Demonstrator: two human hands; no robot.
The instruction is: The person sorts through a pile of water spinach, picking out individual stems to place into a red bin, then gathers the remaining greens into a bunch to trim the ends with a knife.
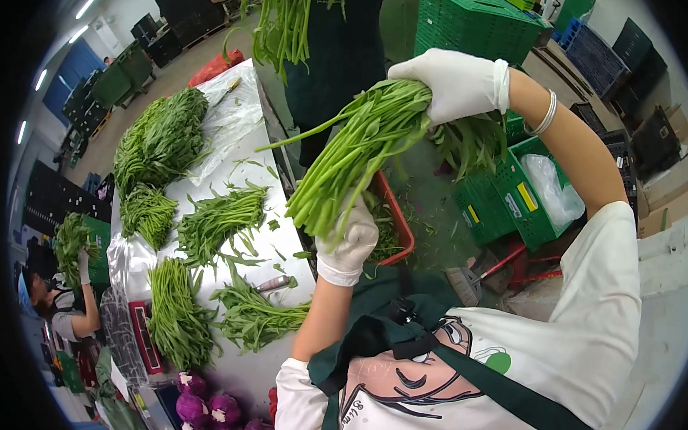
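Observation:
I hold a long bunch of green leafy stalks (354,151) in the air over the table's edge. My left hand (347,245), in a white glove, grips the bunch at its cut stem ends. My right hand (458,82), also gloved and with a silver bangle on the wrist, clasps the bunch near its leafy end, where the leaves droop past my fingers. Both hands are closed around the same bunch.
The steel table (282,251) carries several bunches of greens (175,315), a big pile (161,136), a knife (273,284) and a red scale (146,337). Purple vegetables (201,407) lie near me. A red crate (397,217) and green crates (511,198) stand on the floor. A co-worker (335,40) across the table and another person (68,304) both hold greens.

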